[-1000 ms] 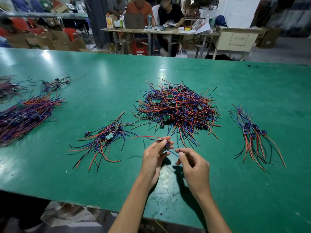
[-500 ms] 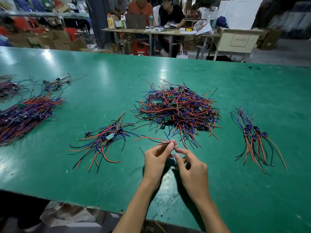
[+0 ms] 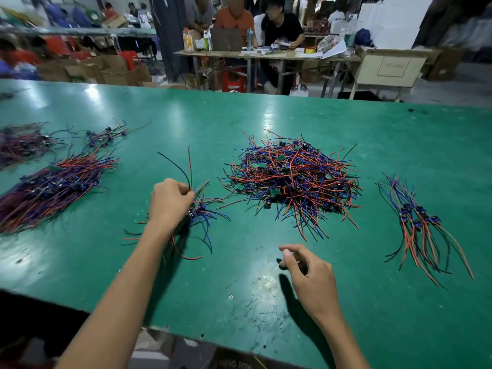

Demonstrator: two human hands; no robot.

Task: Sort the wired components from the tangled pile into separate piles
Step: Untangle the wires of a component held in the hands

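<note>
While our left hand [image 3: 170,199] pinches a red-and-black wired component [image 3: 188,169] over the small sorted bundle [image 3: 198,217], our right hand [image 3: 306,270] hovers loosely curled and empty above the green tabletop [image 3: 266,302], near the big tangled pile of red, blue and black wires [image 3: 290,177].

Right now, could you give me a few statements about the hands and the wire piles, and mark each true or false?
1. The left hand holds wires over the small pile left of the tangled pile. True.
2. The right hand grips a wire. False: it holds nothing and hovers over the green table.
3. The tangled pile sits between sorted piles on either side. True.
4. The right-side bundle touches the tangled pile. False: bare table separates them.
5. The table is red. False: it is green.
</note>
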